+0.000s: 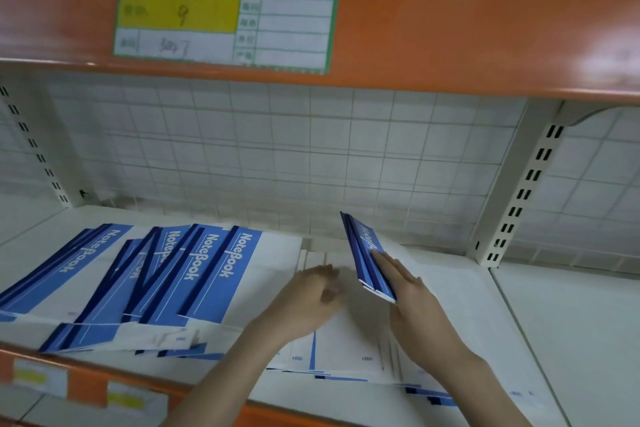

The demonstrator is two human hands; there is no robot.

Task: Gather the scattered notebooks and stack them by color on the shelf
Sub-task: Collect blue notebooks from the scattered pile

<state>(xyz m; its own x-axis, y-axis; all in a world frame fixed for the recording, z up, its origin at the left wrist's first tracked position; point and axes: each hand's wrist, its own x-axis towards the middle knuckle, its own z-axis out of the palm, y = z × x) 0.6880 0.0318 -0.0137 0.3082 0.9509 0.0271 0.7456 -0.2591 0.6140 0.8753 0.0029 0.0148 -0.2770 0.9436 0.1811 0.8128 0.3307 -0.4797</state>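
Several blue-and-white notebooks (194,270) marked "NoteBook" lie fanned and overlapping on the left half of the white shelf (571,322). More notebooks (346,336) lie flat under my forearms, mostly white sides up. My right hand (412,291) holds a small bundle of blue notebooks (365,253) tilted on edge, with fingers straight along its cover and the thumb hidden behind. My left hand (311,302) hovers blurred just left of the bundle, fingers loosely curled and holding nothing.
An orange shelf beam (485,28) with a yellow-and-white label card (225,14) hangs overhead. A white wire grid (277,156) backs the shelf. A slotted upright (519,191) stands at right. Orange front edge (86,388) carries price tags.
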